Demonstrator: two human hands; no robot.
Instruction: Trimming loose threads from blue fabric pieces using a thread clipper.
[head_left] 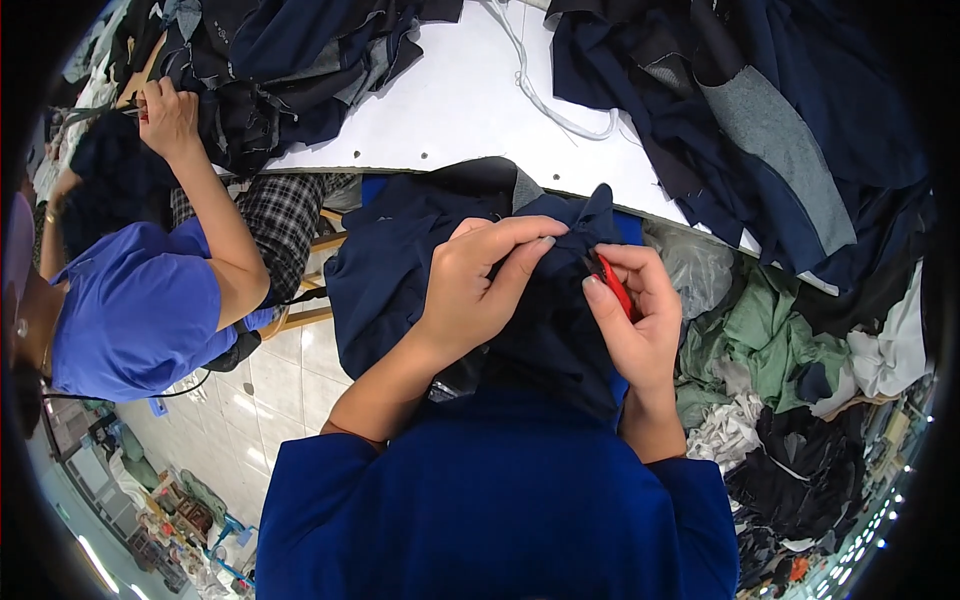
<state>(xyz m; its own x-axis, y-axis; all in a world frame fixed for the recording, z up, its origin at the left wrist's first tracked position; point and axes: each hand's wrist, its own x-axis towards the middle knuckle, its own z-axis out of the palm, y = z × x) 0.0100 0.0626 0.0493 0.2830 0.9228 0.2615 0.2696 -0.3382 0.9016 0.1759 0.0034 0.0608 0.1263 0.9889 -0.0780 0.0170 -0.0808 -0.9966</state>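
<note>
Dark navy fabric point(390, 240), seemingly a garment, lies bunched over my lap by the table edge. Thumb and index finger of my left hand point(480, 270) pinch a gathered bit of it. Close by on the right, my right hand point(645, 310) is closed around red-handled thread snips point(615, 288). Their dark tip points at the pinched fabric; whether the blades touch it I cannot tell.
A white table point(460, 110) spans the far side, with heaps of dark cloth at left point(300, 70) and right point(800, 130). A white cord point(545, 100) lies between them. Green fabric point(770, 330) and scraps pile up at right. A co-worker in a blue shirt point(140, 300) sits left.
</note>
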